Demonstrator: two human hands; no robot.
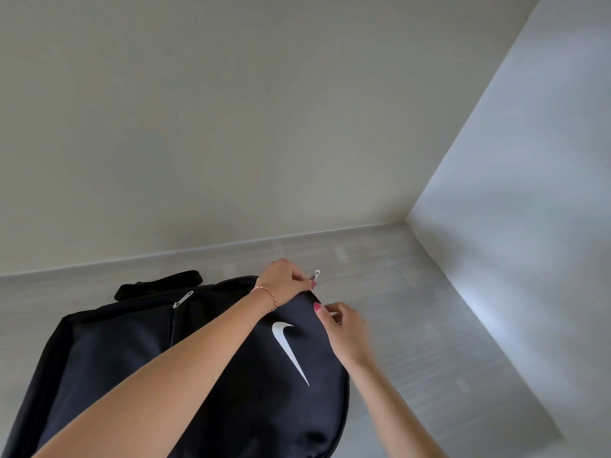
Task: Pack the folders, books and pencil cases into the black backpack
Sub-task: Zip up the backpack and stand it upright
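Backpack (205, 375) lies on the floor near the far wall | left hand (286, 280) pinches the zipper pull (315, 275) at its far edge | right hand (344, 328) grips the fabric just beside | advice: hold fabric taut, draw the slider steadily along the seam

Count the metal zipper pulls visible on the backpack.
2: one zipper pull pinched by the left hand at the black backpack edge, another near its strap. Others may be hidden.
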